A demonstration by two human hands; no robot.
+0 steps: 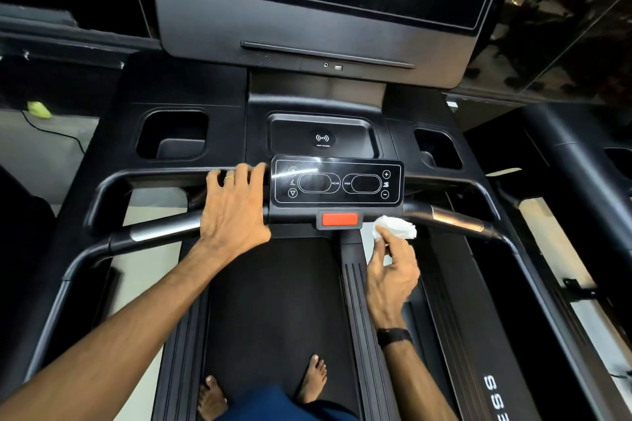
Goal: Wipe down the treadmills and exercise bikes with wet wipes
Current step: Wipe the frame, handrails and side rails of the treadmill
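I see the left hand reaching forward, arm extended from lower left, palm down, fingers spread and straight, lying flat with fingertips forward; a ring sits on one finger. The right hand is raised on the right, forearm coming up from the lower right edge, wrist bent, dark band on the wrist, fingers curled with thumb and fingertips pinching a crumpled white wipe. Both bare feet show at bottom centre.
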